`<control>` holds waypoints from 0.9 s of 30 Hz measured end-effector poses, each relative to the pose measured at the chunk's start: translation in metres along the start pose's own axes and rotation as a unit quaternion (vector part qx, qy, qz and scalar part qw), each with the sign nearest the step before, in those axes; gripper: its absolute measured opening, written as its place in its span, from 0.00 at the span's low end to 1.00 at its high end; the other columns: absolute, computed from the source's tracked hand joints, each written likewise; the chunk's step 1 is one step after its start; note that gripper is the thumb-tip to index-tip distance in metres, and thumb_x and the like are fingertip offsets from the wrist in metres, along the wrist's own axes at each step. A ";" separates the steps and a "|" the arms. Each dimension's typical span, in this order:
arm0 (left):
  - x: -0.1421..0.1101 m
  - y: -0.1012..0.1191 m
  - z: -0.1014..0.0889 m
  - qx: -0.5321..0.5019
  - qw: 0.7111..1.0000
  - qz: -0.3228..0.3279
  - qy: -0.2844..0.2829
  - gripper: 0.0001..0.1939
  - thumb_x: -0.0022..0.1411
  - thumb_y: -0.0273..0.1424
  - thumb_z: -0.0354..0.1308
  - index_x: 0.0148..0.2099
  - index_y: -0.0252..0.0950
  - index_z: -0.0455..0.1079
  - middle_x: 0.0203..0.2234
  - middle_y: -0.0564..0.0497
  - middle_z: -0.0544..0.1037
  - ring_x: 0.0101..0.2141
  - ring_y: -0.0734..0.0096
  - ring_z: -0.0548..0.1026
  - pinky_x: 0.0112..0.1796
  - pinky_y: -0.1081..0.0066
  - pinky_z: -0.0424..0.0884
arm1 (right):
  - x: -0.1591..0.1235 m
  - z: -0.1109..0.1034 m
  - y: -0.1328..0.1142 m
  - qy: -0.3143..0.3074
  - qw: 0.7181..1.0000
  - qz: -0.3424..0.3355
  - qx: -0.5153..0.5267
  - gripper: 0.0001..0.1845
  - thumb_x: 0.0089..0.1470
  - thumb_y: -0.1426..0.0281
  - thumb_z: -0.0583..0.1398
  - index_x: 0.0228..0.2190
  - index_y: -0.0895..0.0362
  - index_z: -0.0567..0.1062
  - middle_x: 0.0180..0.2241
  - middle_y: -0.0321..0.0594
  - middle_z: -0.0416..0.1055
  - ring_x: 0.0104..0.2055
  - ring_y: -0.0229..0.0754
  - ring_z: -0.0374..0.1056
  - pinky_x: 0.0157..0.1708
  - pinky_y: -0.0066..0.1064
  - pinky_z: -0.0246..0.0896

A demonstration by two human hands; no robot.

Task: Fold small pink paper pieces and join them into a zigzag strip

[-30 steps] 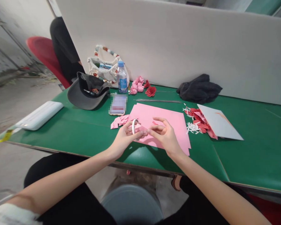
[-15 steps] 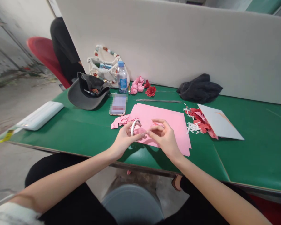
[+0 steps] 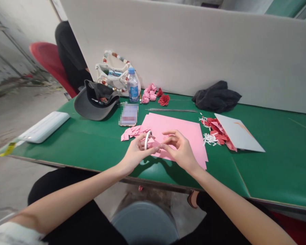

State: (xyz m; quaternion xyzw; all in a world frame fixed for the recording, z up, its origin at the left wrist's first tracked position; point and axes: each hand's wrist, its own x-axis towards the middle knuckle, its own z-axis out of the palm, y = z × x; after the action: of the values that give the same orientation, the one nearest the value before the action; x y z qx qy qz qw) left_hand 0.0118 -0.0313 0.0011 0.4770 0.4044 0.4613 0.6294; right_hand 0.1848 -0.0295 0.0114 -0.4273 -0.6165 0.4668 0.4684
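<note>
My left hand (image 3: 135, 152) is closed in a pinch, with a narrow white ring like a roll of tape (image 3: 146, 140) around its fingers. A small folded piece of pink paper (image 3: 153, 143) shows between my two hands. My right hand (image 3: 181, 149) pinches at the same spot, its thumb and fingertip meeting my left thumb; the exact grip is too small to make out. Beneath both hands lie pink paper sheets (image 3: 188, 134). Just left of them is a pile of cut pink paper pieces (image 3: 132, 132).
Behind are crumpled pink paper flowers (image 3: 149, 93), a red paper rose (image 3: 164, 100), thin wires (image 3: 172, 110), a bottle (image 3: 133, 86), a phone (image 3: 129, 114) and a cap (image 3: 95, 102). Red scraps (image 3: 219, 132) and a white card (image 3: 239, 132) lie right. A grey bucket (image 3: 145, 223) stands below.
The white ring has tilted and shifted slightly right on my left fingers. My right fingers have moved a little; both hands stay together over the pink sheets.
</note>
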 end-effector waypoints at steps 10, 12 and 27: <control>0.006 -0.005 -0.002 -0.020 1.000 -0.008 0.017 0.25 0.48 0.32 0.69 0.48 0.35 0.66 0.29 0.51 0.80 0.37 0.61 0.80 0.42 0.66 0.72 | -0.004 -0.005 0.012 0.058 0.926 -0.232 -0.293 0.14 0.57 0.70 0.57 0.47 0.53 0.67 0.40 0.43 0.72 0.43 0.44 0.69 0.46 0.40 0.64; 0.006 -0.006 -0.003 -0.020 1.000 -0.006 0.018 0.24 0.48 0.31 0.69 0.47 0.35 0.66 0.28 0.52 0.79 0.36 0.63 0.80 0.41 0.67 0.73 | -0.005 -0.006 0.013 0.048 0.903 -0.256 -0.341 0.12 0.58 0.70 0.56 0.45 0.52 0.69 0.38 0.42 0.75 0.43 0.45 0.70 0.47 0.42 0.63; 0.003 -0.004 0.000 0.028 0.999 0.006 0.045 0.23 0.45 0.33 0.70 0.44 0.36 0.68 0.21 0.57 0.74 0.27 0.71 0.77 0.29 0.74 0.72 | -0.008 0.005 0.011 0.050 0.983 -0.065 -0.164 0.10 0.54 0.68 0.60 0.40 0.52 0.70 0.35 0.38 0.77 0.40 0.45 0.75 0.45 0.38 0.67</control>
State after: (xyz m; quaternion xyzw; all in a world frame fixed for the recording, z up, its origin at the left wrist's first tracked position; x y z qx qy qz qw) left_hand 0.0136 -0.0287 -0.0034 0.4758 0.4424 0.4744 0.5940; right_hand 0.1824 -0.0360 -0.0012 -0.4804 -0.6870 0.3054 0.4516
